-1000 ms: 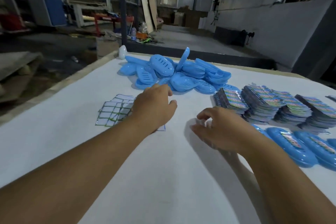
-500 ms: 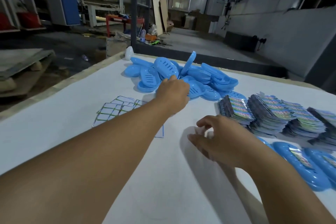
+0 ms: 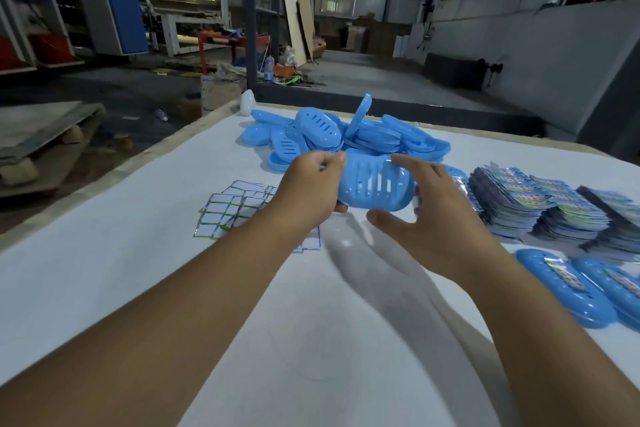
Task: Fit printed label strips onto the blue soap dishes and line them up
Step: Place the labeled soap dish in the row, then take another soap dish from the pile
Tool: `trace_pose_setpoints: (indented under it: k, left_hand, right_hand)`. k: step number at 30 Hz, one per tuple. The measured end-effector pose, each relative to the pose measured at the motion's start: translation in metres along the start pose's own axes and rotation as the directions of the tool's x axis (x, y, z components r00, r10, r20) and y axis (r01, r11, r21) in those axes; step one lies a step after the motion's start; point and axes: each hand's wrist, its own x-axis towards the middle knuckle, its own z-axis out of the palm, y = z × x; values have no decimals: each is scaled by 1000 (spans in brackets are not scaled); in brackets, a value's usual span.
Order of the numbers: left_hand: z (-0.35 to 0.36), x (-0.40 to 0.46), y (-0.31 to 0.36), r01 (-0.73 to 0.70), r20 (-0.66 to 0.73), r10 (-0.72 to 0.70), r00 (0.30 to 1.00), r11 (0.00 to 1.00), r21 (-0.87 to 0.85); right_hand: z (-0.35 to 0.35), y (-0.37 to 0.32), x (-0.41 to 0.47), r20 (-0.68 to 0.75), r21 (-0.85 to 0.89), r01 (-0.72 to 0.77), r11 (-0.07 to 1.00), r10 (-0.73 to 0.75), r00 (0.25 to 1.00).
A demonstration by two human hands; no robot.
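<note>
Two bare forearms run up to the left hand (image 3: 313, 185) and right hand (image 3: 429, 218); no sleeve, glove, ring or watch covers them (both wrists show plainly). Fingernails are short.

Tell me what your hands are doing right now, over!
Left hand grips a blue soap dish above the table. Right hand open, fingers spread beside it. No label on it yet. Nothing in the way.

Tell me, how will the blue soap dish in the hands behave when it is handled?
The soap dish is probably stiff and light: the left hand holds it up by one end without sagging. Its smooth, glossy plastic may slip. The right hand is open beside it.
</note>
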Motion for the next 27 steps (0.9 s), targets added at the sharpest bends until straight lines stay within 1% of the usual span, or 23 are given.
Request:
trace_pose_setpoints:
  k: [1,4,6,7,8,9,10,11,12,13,16,23,25,27]
  left_hand:
    - [-3,-6,-2,43,7,-43,999,999,-23]
    - [-8,-17,-12,113,20,-113,993,993,-31]
    - [-11,-20,-17,130,2,-130,992,991,19]
    - [-12,-21,-19,113,-9,-112,994,992,63]
    - [-12,-22,-21,72,-13,-71,997,990,121]
    - [-12,-23,-24,5,-5,-4,1000,977,215]
    - [-12,-25,-26,-72,26,67,997,937,342]
    - [-12,-28,-27,-145,78,123,989,875,462]
    - [-10,-30,-28,-213,138,164,977,816,538]
    - [-9,-31,-28,-267,196,187,963,774,574]
    - [-5,-33,-28,-355,316,195,929,714,603]
    - [-4,-36,-27,-396,373,188,909,670,628]
    - [-4,-36,-26,-406,387,183,904,657,636]
    - [-4,-36,-25,-408,397,175,901,650,641]
  right_hand:
    - [0,-1,0,18,14,9,1000,-10,1000]
    - [2,-3,-1,70,5,0,1000,0,998]
    - [5,-3,-1,124,-23,-22,1000,25,992]
    - [6,-2,-1,155,-46,-30,999,37,987]
    - [7,-1,-2,184,-73,-38,997,51,982]
    - [7,0,-3,206,-100,-48,994,67,976]
    - [7,1,-3,218,-122,-59,991,85,972]
    - [7,2,-4,224,-139,-72,988,102,969]
    - [6,3,-4,231,-150,-82,985,115,966]
    - [6,3,-4,240,-158,-87,984,124,963]
    - [5,3,-4,275,-172,-92,981,137,952]
    - [8,4,-4,288,-197,-85,977,140,947]
    - [8,7,-2,236,-187,-100,977,143,961]
    - [5,11,3,99,-206,-136,969,159,982]
